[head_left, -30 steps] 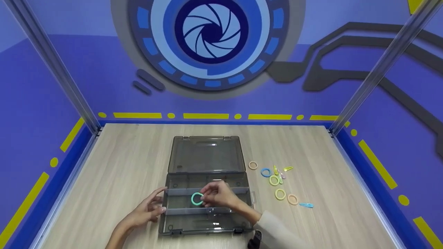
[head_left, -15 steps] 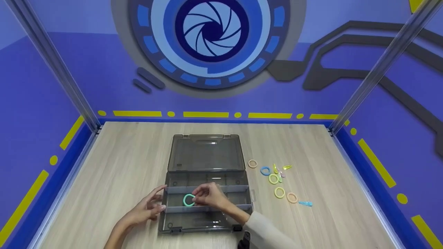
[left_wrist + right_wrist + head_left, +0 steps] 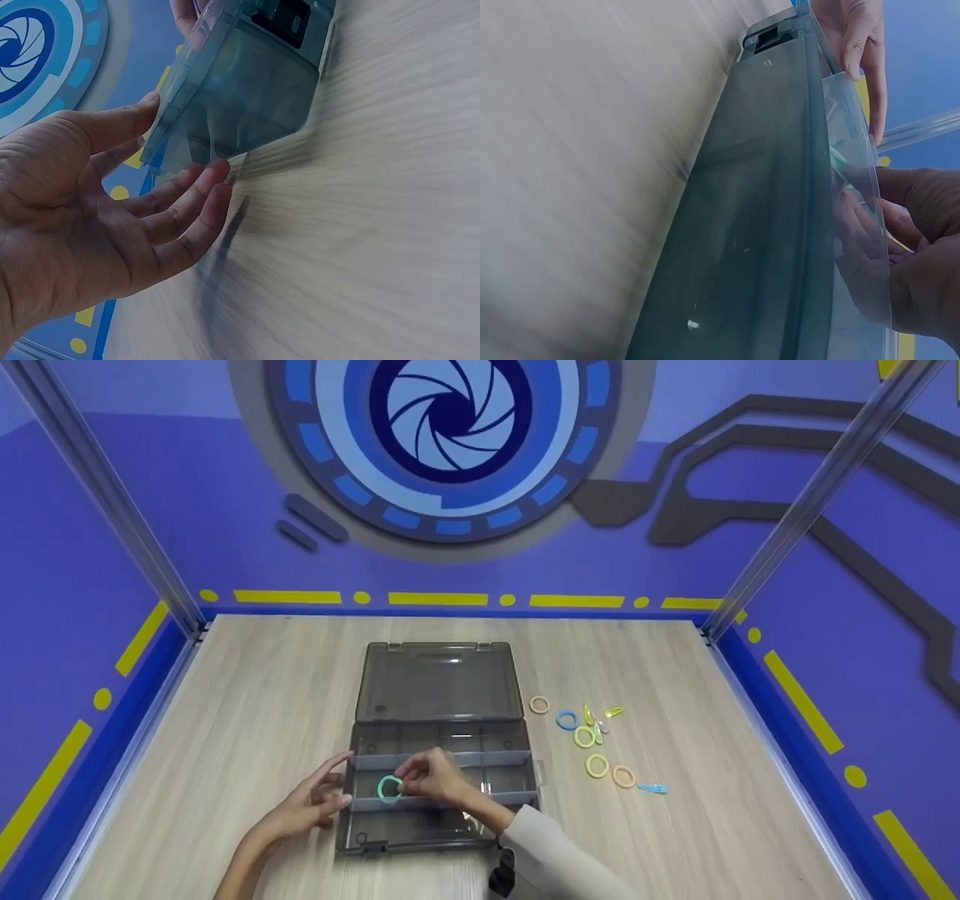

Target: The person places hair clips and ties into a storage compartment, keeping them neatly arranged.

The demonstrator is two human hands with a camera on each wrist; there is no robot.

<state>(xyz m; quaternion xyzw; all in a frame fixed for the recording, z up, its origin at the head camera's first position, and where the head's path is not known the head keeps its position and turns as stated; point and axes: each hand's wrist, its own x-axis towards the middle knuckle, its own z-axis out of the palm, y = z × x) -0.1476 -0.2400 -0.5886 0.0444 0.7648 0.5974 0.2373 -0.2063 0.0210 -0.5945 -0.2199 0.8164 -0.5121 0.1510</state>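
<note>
A mint-green hair tie [image 3: 380,789] is pinched between the thumb and fingers of my right hand [image 3: 435,778]. It is inside the middle row of a smoky see-through divider box [image 3: 412,831], near the left end. Through the clear wall in the right wrist view, part of the green hair tie [image 3: 838,160] shows beside the fingers. My left hand [image 3: 300,804] rests against the box's left side, thumb and fingertips touching the wall. In the left wrist view the fingers of that hand [image 3: 90,202] are loosely bent and hold nothing. The box lid [image 3: 439,684] lies folded back, away from me.
Right of the box lie several loose hair ties, among them a blue one [image 3: 568,729] and a peach one [image 3: 615,775]. A light-blue snap hair clip [image 3: 652,789] and several other small clips, including a yellow one [image 3: 614,712], lie there too. Walls border the wooden table [image 3: 720,825].
My right hand has moved left along the middle row, carrying the green hair tie towards the box's left end. The left hand stays at the box's side. The head view has tilted slightly.
</note>
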